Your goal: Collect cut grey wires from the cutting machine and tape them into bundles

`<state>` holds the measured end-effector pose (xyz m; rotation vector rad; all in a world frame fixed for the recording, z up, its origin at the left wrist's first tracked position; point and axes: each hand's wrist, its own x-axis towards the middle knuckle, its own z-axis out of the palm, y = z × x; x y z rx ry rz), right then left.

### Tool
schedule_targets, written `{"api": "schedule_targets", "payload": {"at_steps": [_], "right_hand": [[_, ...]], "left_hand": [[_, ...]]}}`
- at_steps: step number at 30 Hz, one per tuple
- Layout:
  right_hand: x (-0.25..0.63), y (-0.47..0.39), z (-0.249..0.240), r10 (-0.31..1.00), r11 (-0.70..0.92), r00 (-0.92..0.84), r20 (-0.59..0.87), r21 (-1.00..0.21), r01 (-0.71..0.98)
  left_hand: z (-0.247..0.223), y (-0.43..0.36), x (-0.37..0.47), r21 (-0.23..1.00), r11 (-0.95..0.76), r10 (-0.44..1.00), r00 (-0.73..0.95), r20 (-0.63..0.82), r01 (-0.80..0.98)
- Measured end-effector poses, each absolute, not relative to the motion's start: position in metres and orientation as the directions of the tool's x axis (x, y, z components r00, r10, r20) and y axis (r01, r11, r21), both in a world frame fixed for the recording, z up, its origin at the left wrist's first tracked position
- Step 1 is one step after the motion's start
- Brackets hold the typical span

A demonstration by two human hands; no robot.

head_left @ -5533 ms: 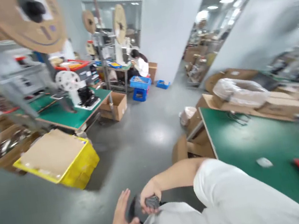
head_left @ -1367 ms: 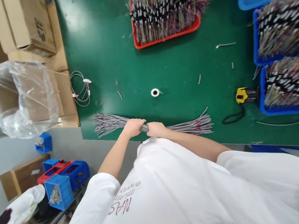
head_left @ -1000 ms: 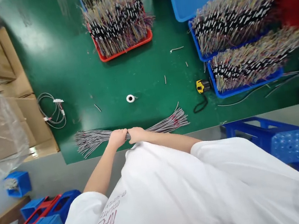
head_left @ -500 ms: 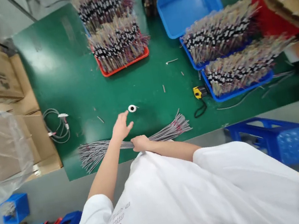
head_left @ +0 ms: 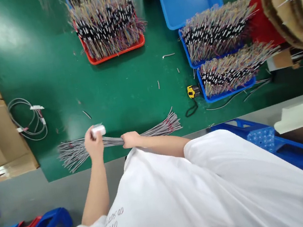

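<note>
A long bundle of grey cables (head_left: 156, 130) lies along the near edge of the green table, its ends fanned out on both sides. My right hand (head_left: 131, 139) is closed round the middle of this bundle. Over the bundle's left part, my left hand (head_left: 94, 141) grips a small white roll (head_left: 99, 130) between its fingers, the roll's side turned to the right.
A red tray (head_left: 118, 54) of wired parts stands at the back. Blue trays (head_left: 231, 94) with more stand at the right, near a yellow tape measure (head_left: 193, 91). Coiled cable (head_left: 44, 128) and cardboard (head_left: 6, 134) are at the left. Offcuts lie on the green table (head_left: 124, 91).
My left hand has picked up the white roll from the table and moved left and nearer to me with it. My right hand still holds the bundle. The view has shifted.
</note>
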<state>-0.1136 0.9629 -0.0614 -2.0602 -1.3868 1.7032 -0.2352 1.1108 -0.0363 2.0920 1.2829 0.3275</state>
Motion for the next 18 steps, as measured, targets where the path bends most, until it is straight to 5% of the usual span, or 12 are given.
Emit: {"api": "schedule_targets", "payload": {"at_steps": [4,8,18], "right_hand": [[-0.114,0.964,-0.066,0.696,-0.568,-0.074,-0.715,-0.610,0.552],[-0.115,0.964,-0.066,0.697,-0.581,-0.048,-0.716,-0.602,0.548],[-0.125,0.961,-0.063,0.716,-0.572,-0.027,-0.698,-0.607,0.551]], "left_hand": [[-0.026,1.073,-0.327,0.676,0.081,0.924,0.200,-0.327,0.733],[-0.045,1.025,-0.354,0.631,0.407,0.812,0.055,-0.581,0.660],[-0.104,1.000,-0.313,0.576,0.579,0.636,0.123,-0.762,0.577]]}}
